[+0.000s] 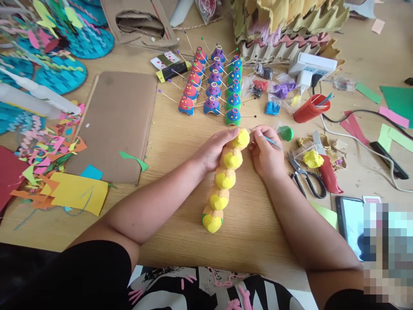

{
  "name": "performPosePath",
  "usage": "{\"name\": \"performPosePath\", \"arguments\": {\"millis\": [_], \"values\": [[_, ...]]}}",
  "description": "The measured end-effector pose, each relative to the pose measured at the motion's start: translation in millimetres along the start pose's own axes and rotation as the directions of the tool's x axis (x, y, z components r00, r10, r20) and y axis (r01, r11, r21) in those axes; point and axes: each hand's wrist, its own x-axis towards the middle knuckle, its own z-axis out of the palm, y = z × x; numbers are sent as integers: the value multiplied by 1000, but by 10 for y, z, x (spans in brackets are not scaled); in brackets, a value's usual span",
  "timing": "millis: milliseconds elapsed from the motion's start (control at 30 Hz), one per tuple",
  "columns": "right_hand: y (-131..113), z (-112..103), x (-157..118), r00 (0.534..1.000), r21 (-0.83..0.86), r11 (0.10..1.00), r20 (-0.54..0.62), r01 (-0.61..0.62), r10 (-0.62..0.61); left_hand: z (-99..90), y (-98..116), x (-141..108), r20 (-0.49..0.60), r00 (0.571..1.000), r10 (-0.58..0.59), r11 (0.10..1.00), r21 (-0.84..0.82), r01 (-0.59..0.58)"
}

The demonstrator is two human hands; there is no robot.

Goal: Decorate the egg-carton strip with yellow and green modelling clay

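Observation:
An egg-carton strip [225, 180] with yellow clay on each bump lies lengthwise in front of me. Green shows at the sides of its nearest bump. My left hand [217, 148] is closed around the far end of the strip, thumb against the last yellow bump. At that end's right side, my right hand [267, 151] pinches a thin blue stick [272, 141], its tip close to the yellow clay. Whether the tip touches is hard to see. Just beyond stand three finished caterpillar strips, red [186, 104], purple [211, 105] and blue-green [232, 115], with faces and pin-like antennae.
Scissors [306, 174], yellow clay [312, 159], a red-handled knife [329, 172] and a phone [350, 224] lie to the right. A red cup [311, 108] and power strip [312, 66] stand behind. Cardboard [119, 116] and paper scraps [54, 159] cover the left; egg cartons [287, 26] are stacked at the back.

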Motion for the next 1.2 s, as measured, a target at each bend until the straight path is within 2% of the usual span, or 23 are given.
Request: {"name": "performPosePath", "arguments": {"millis": [100, 233, 367, 500, 633, 733, 833, 1033, 1200], "values": [[28, -9, -21, 999, -69, 998, -42, 5, -8, -12, -7, 4, 34, 999, -21, 1000, 11, 21], [43, -1, -58, 1000, -146, 989, -25, 10, -14, -35, -15, -22, 51, 995, -88, 995, -37, 90], [26, 28, -95, 998, -156, 986, 23, -62, 67, -8, 27, -77, 13, 992, -124, 987, -102, 125], [-3, 69, -114, 989, -10, 990, 35, -142, 142, 42, 51, -89, 50, 993, -110, 987, -114, 115], [-46, 80, -115, 964, 157, 955, 132, -251, 232, 36, -6, -43, 50, 998, -33, 993, -113, 38], [-74, 68, -120, 940, 210, 925, 198, -316, 277, 21, -50, -23, 50, 998, 32, 993, -114, -26], [-88, 68, -128, 926, 217, 913, 235, -346, 295, 30, -56, -31, 65, 997, 47, 992, -117, -39], [-89, 101, -137, 941, 269, 907, 189, -324, 280, 44, -55, -46, 80, 994, 73, 988, -139, -61], [-87, 123, -160, 943, 288, 900, 157, -329, 294, 44, -84, -34, 3, 998, 57, 997, -60, -56]]}}
